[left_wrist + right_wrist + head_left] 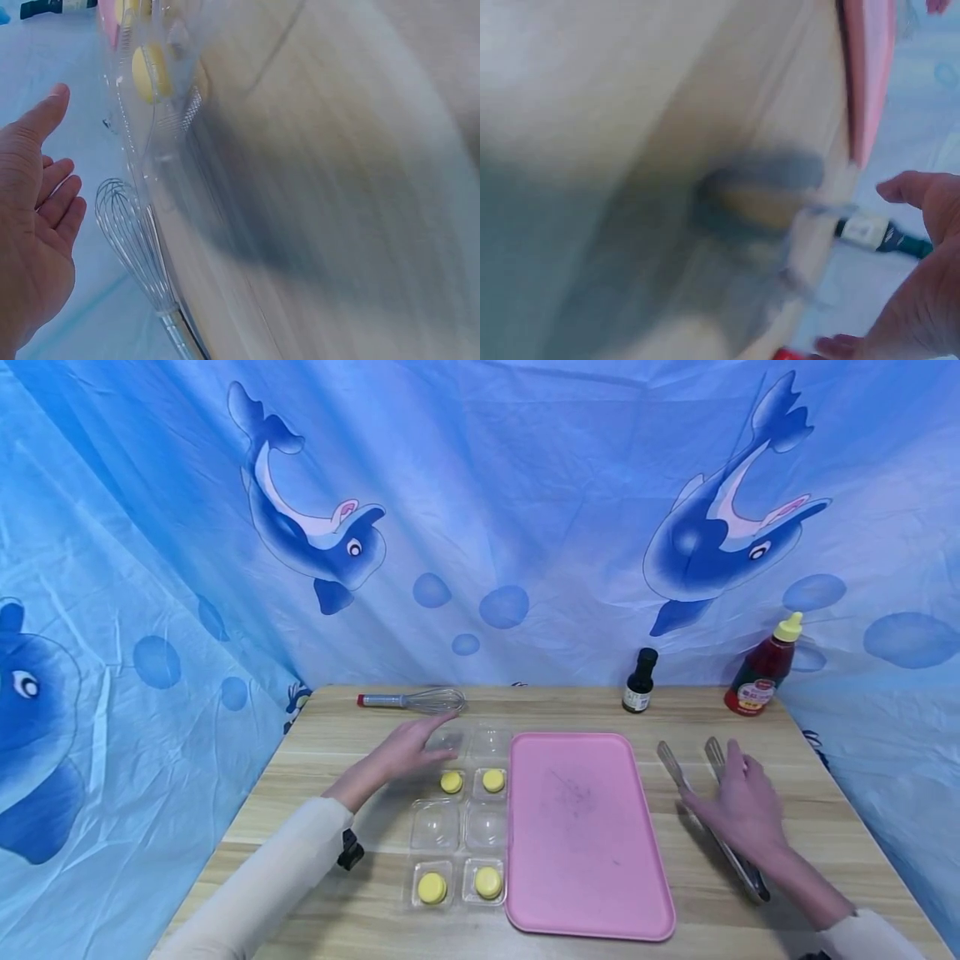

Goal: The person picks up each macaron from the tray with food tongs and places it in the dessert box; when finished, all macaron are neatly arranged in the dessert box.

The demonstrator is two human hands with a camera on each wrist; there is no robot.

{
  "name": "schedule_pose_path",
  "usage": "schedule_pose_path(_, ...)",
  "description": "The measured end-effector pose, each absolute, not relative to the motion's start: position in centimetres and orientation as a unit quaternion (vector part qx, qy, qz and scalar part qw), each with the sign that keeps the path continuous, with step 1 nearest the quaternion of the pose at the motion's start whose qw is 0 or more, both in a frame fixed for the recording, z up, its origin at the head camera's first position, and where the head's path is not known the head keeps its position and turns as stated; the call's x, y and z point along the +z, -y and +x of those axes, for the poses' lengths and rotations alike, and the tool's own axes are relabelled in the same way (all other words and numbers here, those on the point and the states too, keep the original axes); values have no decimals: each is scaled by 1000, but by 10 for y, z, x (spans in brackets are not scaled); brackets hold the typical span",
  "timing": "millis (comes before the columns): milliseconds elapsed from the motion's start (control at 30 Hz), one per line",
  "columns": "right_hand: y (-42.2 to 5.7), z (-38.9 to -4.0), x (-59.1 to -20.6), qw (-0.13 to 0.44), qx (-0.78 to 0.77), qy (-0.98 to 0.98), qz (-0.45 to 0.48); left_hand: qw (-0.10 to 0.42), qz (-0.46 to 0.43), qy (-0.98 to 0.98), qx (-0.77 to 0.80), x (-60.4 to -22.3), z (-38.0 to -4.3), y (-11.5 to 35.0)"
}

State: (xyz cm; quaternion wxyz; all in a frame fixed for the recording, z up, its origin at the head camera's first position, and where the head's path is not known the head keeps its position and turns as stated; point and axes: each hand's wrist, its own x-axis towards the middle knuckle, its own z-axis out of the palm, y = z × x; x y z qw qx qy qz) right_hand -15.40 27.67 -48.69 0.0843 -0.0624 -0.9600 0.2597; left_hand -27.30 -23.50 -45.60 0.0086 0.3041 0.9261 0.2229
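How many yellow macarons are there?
4: near left macaron, near right macaron, far left macaron, far right macaron, all in clear packaging beside the pink tray. The left hand partly covers the packaging, so another could be hidden.

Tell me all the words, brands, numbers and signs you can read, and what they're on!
None can be read for sure.
Red bottle with a yellow cap: its label has writing, too small and blurred.
Small dark bottle: its white label has printing, also too small and blurred.

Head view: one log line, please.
left hand: near clear packaging; right hand: over tongs; yellow macarons: in packaging; pink tray: between hands
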Motion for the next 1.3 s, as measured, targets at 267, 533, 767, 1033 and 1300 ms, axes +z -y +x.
schedule_pose_path(267,-205,-179,-460,76,309,935,155,52,326,-920,211,-463,-292,217)
schedule_pose_path(533,-139,-225,-471,-4,323,908,268,80,333,-924,172,-463,-301,202)
schedule_pose_path(767,-98,-259,-473,-71,342,891,291,92,323,-931,144,-458,-304,198)
schedule_pose_path(1033,-76,-281,-484,-70,357,887,283,106,328,-932,113,-456,-309,195)
schedule_pose_path(1300,-66,-289,-489,-80,378,885,260,102,319,-938,94,-459,-310,193)
